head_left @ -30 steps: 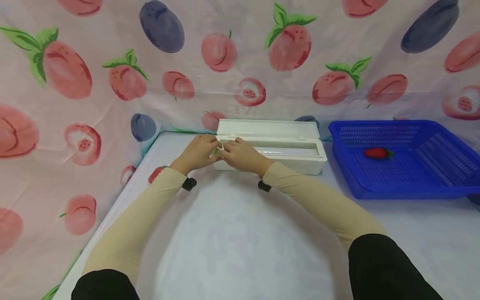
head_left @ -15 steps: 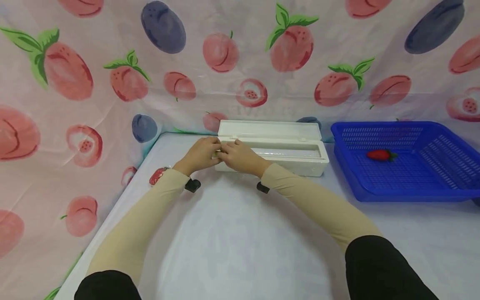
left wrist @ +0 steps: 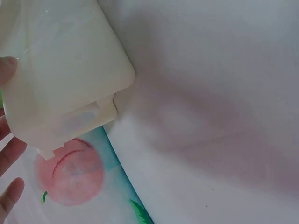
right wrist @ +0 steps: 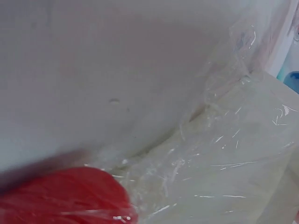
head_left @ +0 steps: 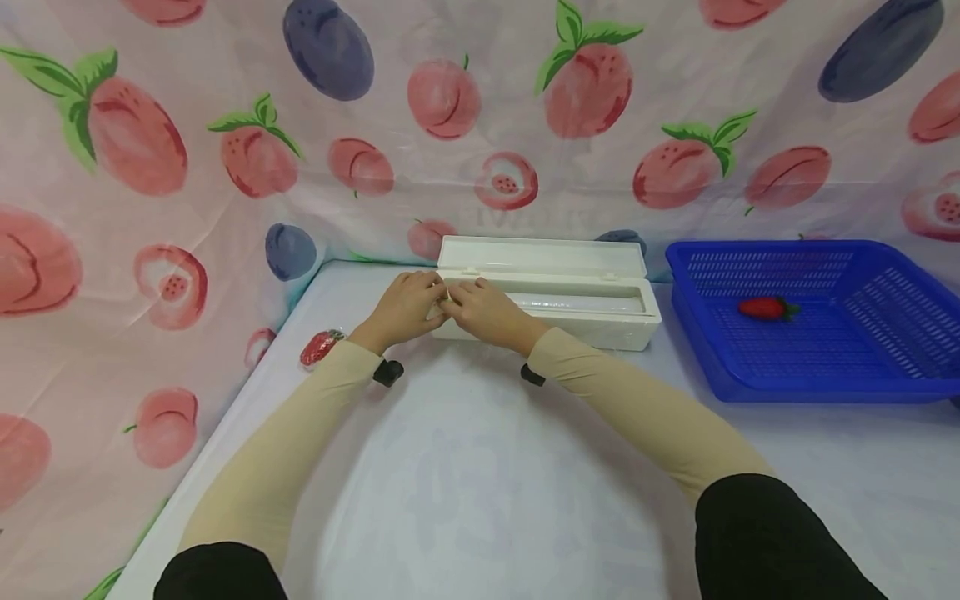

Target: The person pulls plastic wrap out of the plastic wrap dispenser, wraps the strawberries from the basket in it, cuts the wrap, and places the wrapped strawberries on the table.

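Both hands meet over the left end of a white cling film box (head_left: 555,321), its lid raised at the back. My left hand (head_left: 403,307) has its thumb and fingers curled near the box's end, with a green leaf edge between them in the left wrist view. My right hand (head_left: 483,308) lies against it, fingers bent. In the right wrist view a red strawberry (right wrist: 70,198) with clear cling film (right wrist: 187,172) on it is close to the right hand; fingers hide most of it from the head view. Another strawberry (head_left: 321,347), in film, lies left of my left wrist.
At the right stands a blue plastic basket (head_left: 750,390) with one strawberry (head_left: 767,308) in it. A fruit-print cloth (head_left: 502,100) hangs behind the table (head_left: 480,483) and along its left side.
The hands stay at the box's left end with small finger movements. The green bit between them shows less. The view has shifted slightly, and the wrapped strawberry is less covered by the left sleeve.
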### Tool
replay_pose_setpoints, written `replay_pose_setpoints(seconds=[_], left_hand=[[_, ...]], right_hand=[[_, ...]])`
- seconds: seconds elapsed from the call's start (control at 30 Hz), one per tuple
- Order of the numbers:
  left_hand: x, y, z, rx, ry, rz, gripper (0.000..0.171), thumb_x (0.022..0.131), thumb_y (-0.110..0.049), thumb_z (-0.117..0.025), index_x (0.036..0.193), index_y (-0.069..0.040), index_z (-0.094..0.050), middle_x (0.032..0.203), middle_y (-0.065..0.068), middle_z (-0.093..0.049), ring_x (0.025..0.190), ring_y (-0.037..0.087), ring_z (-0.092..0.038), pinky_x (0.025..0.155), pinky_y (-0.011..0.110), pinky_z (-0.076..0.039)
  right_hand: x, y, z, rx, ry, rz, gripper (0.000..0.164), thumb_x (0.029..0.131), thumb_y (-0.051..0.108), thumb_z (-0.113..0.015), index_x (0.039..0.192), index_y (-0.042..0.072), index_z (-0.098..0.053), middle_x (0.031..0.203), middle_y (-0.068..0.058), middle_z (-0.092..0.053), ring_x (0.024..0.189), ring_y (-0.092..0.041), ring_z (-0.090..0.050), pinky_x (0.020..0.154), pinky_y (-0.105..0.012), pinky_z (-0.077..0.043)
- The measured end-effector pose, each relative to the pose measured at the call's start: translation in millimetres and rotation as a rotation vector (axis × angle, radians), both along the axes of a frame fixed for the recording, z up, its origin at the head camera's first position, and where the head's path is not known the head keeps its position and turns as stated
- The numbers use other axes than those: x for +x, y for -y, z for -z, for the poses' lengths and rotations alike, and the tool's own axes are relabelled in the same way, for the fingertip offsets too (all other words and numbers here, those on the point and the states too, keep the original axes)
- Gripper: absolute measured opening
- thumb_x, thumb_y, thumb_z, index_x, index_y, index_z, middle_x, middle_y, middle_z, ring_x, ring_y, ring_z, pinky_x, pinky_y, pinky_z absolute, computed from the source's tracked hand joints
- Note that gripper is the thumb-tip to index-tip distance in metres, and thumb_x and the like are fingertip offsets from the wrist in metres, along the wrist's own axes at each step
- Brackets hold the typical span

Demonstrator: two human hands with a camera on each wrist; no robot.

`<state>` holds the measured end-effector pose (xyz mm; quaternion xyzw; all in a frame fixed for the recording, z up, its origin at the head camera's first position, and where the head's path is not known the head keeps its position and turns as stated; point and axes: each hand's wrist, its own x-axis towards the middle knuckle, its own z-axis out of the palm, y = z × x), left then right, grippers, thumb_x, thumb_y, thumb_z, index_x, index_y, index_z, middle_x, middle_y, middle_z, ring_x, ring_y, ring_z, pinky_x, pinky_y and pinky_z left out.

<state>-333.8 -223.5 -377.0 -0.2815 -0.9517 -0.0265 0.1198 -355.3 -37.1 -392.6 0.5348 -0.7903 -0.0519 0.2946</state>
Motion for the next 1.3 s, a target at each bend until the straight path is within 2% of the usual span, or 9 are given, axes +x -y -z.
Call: replay_pose_setpoints(seconds=[0.27, 0.43, 0.63, 0.77, 0.93, 1.3], left_hand=[[-2.6, -1.0, -1.6, -0.028, 0.019, -0.021, 0.027, 0.084, -0.033, -0.067, 0.100, -0.011, -0.064, 0.109, 0.006, -0.058, 0.106, 0.025, -0.053, 0.100, 0.046, -0.038], [-1.1, -0.3, -3.7, -0.017, 0.029, -0.026, 0.026, 0.084, -0.033, -0.068, 0.099, -0.011, -0.064, 0.109, 0.006, -0.058, 0.107, 0.025, -0.053, 0.101, 0.047, -0.037], [1.1, -0.9, -3.7, -0.010, 0.028, -0.029, 0.026, 0.084, -0.031, -0.069, 0.099, -0.011, -0.064, 0.110, 0.006, -0.058, 0.108, 0.026, -0.053, 0.102, 0.047, -0.036], [1.6, -1.9, -3.0, -0.003, 0.035, -0.029, 0.026, 0.084, -0.031, -0.069, 0.100, -0.011, -0.064, 0.109, 0.006, -0.058, 0.109, 0.026, -0.053, 0.102, 0.047, -0.036], [1.6, -2.1, -2.5, -0.013, 0.029, -0.038, 0.026, 0.084, -0.033, -0.068, 0.097, -0.011, -0.063, 0.107, 0.006, -0.058, 0.108, 0.026, -0.053, 0.101, 0.047, -0.037], [0.5, -1.8, -1.2, -0.020, 0.035, -0.038, 0.026, 0.086, -0.034, -0.066, 0.096, -0.011, -0.061, 0.107, 0.006, -0.058, 0.108, 0.027, -0.053, 0.101, 0.047, -0.036]], right_hand=[[1.4, -1.7, -2.1, -0.009, -0.009, 0.016, 0.021, 0.092, 0.011, -0.057, 0.112, 0.011, -0.064, 0.102, -0.006, -0.060, 0.088, -0.020, -0.062, 0.072, -0.033, -0.051], [0.3, -4.8, -0.1, -0.039, -0.012, -0.008, 0.025, 0.091, 0.009, -0.059, 0.115, 0.010, -0.066, 0.097, -0.007, -0.059, 0.087, -0.020, -0.062, 0.073, -0.033, -0.051], [-0.2, -5.6, -0.8, -0.053, 0.027, -0.007, 0.029, 0.090, 0.006, -0.060, 0.118, 0.010, -0.065, 0.099, -0.007, -0.059, 0.090, -0.019, -0.062, 0.075, -0.032, -0.053], [-0.2, -6.7, -3.1, -0.062, 0.075, 0.011, 0.021, 0.089, 0.005, -0.059, 0.109, 0.009, -0.067, 0.105, -0.007, -0.062, 0.093, -0.021, -0.063, 0.075, -0.033, -0.052], [0.2, -12.2, -6.4, -0.076, 0.093, 0.027, 0.008, 0.088, 0.006, -0.059, 0.093, 0.009, -0.065, 0.096, -0.005, -0.064, 0.086, -0.021, -0.062, 0.070, -0.033, -0.049], [-3.0, -32.2, -0.6, -0.111, 0.100, 0.042, 0.003, 0.089, 0.008, -0.060, 0.088, 0.008, -0.063, 0.087, -0.004, -0.061, 0.081, -0.022, -0.059, 0.069, -0.033, -0.048]])
